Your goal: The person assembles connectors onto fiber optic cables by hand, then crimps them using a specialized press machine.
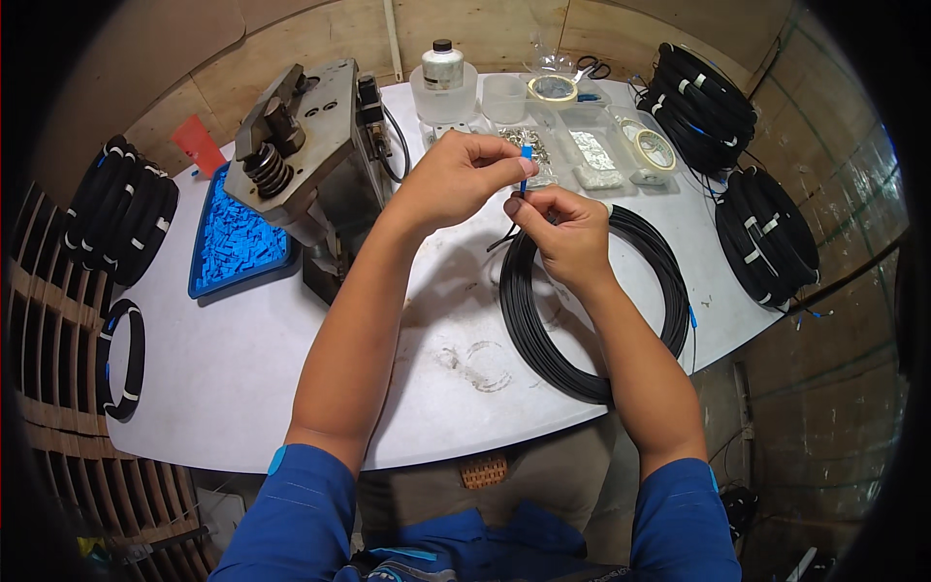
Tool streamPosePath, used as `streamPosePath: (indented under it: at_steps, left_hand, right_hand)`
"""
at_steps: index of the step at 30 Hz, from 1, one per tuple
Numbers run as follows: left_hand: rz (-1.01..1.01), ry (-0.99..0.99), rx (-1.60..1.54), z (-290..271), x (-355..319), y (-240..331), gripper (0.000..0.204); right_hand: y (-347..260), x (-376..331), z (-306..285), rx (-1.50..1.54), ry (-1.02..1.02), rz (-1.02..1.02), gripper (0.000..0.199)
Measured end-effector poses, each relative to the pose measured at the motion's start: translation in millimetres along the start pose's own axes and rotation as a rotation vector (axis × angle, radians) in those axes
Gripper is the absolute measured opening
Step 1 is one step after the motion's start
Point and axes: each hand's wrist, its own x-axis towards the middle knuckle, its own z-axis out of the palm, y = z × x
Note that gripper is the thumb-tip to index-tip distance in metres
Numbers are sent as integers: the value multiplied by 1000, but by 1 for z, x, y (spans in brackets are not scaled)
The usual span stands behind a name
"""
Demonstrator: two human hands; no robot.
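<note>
Near edge 1st: two bare forearms (354, 339) w/ blue sleeves (301, 504) reached fwd over a white table (233, 388); the R one crossed a black cable coil (521, 310), the ref. pt. for all else here. R hand (567, 228) hung over the coil's far-L rim, thumb & index pinching a thin blue lead (524, 184); a black cable end (498, 240) stuck out below, by the same rim. Couldn't tell if lead & coil were joined. Just past the coil's far-L rim, L hand (451, 179) pinched a small blue piece (527, 152) btwn thumb & index. Key relation, as far as could be judged: piece & lead stood in line, long axis approx. upright in view, piece on the far end; L hand was on it, R hand slightly nearer the body. So the piece lay right at L fingertips & just beyond R fingertips. Well L of the coil: a blue tray (242, 279) of similar blue bits, then a metal press (310, 136). Beyond the coil: silvery small parts (536, 139) in a clear bin; farther back, a dark-capped bottle (443, 66).
</note>
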Motion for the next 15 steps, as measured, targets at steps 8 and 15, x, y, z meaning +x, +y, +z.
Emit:
streamPosePath:
  at_steps: [8, 15]
  left_hand:
    - [22, 16, 48, -1, 3, -2, 21]
    - [-135, -63, -280, -6, 2, -10, 23]
  right_hand:
    - [4, 2, 0, 65, 3, 19, 13]
    - [3, 7, -8, 219, -207, 94, 19]
